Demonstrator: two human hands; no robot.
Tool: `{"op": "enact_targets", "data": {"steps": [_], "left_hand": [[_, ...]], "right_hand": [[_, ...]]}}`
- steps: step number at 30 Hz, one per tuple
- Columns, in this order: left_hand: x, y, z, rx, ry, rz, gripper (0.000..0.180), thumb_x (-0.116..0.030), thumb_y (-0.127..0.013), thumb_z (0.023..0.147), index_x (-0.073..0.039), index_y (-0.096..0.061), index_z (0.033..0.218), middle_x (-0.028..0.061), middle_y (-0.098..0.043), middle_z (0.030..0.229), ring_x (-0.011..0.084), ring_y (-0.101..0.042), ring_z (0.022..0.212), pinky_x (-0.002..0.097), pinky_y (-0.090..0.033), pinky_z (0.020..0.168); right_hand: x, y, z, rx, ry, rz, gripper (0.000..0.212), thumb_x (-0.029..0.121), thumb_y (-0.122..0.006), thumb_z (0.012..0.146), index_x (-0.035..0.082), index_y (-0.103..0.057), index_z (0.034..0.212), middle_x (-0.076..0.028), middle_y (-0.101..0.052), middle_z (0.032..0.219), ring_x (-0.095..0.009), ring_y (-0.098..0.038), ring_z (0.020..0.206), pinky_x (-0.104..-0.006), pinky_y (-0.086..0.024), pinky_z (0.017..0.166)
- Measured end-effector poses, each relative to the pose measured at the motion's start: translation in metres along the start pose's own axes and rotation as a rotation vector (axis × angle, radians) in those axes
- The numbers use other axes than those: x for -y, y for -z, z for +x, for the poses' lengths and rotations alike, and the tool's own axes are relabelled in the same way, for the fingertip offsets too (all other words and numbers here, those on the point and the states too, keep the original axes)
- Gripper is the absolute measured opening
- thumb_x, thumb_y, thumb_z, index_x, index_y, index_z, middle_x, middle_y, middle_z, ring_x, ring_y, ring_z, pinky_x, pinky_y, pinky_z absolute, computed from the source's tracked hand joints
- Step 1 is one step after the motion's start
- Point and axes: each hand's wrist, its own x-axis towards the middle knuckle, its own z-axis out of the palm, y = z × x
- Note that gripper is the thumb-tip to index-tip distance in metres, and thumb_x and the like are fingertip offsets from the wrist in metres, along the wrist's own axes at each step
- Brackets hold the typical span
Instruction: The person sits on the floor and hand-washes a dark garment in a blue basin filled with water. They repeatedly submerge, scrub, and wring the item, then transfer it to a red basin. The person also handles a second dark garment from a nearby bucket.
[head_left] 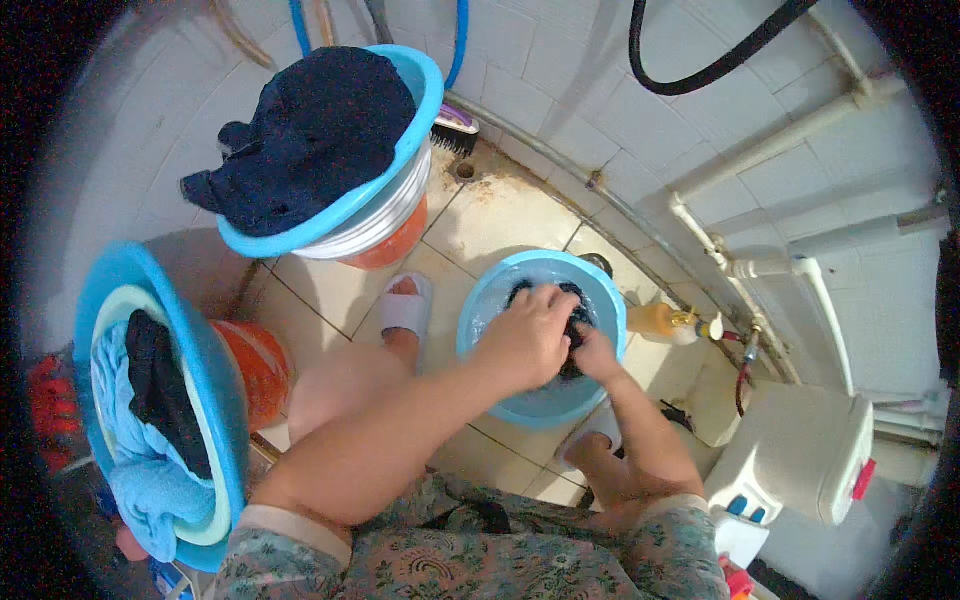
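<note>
Under both hands, dark cloth

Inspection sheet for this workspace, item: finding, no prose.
Surface: tiled floor, brown-stained near the drain.
Job's things: light-blue basin on the floor, holding water and dark cloth.
Clutter: dark clothes heaped in a raised blue basin; blue towel at far left; brush; bottle of yellow liquid; white bin.
Grip: left hand and right hand both on the cloth; closure unclear.
Cables: nothing seen for certain; black hose loops at the wall.
Surroundings: pale tiled wall, exposed pipes.
</note>
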Motion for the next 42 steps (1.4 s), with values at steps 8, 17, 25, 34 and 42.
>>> {"op": "enact_targets", "data": {"steps": [8,17,25,34,42], "left_hand": [[0.012,-0.019,0.016,0.062,0.303,-0.406,0.076,-0.057,-0.041,0.087,-0.007,-0.021,0.14,0.0228,-0.028,0.139,0.0377,-0.031,0.127,0.0475,-0.028,0.103],[-0.042,-0.037,-0.013,0.412,0.788,-1.496,0.105,-0.082,-0.031,0.07,-0.026,0.028,0.135,0.0096,-0.006,0.149,0.037,-0.02,0.133,0.0658,-0.02,0.098],[-0.046,-0.06,-0.014,0.393,0.217,-1.918,0.054,-0.054,-0.046,0.083,-0.008,-0.052,0.112,0.0088,-0.055,0.113,0.0192,-0.05,0.106,0.0392,-0.036,0.094],[-0.049,-0.065,-0.019,0.402,0.244,-2.072,0.039,-0.039,-0.048,0.085,-0.008,-0.055,0.109,0.0098,-0.057,0.105,0.0201,-0.054,0.097,0.0373,-0.042,0.082],[-0.058,-0.06,-0.016,0.11,0.633,-1.843,0.028,-0.026,-0.049,0.086,-0.008,-0.058,0.106,0.0108,-0.059,0.098,0.021,-0.058,0.09,0.0356,-0.047,0.072]], "right_hand": [[0.146,0.142,-0.162,-0.583,0.109,0.323,0.054,-0.016,-0.052,0.064,0.0,-0.052,0.116,-0.005,-0.06,0.102,-0.015,-0.056,0.094,-0.027,-0.043,0.085],[0.227,0.144,-0.257,-0.928,0.391,0.102,0.033,0.002,-0.065,0.071,0.002,-0.061,0.104,-0.009,-0.064,0.098,-0.019,-0.058,0.092,-0.0306,-0.043,0.087],[0.23,0.076,-0.257,-0.661,0.562,0.434,0.022,0.008,-0.063,0.077,0.002,-0.058,0.097,-0.01,-0.058,0.1,-0.025,-0.055,0.089,-0.043,-0.038,0.095],[0.205,0.035,-0.172,-0.8,0.573,0.052,0.03,0.01,-0.061,0.077,0.004,-0.052,0.105,-0.018,-0.051,0.125,-0.035,-0.04,0.124,-0.0503,-0.015,0.108],[0.101,0.071,-0.091,-0.737,0.086,0.164,0.021,0.007,-0.044,0.087,0.0,-0.049,0.107,-0.008,-0.059,0.091,-0.018,-0.053,0.083,-0.0311,-0.041,0.081]]}}
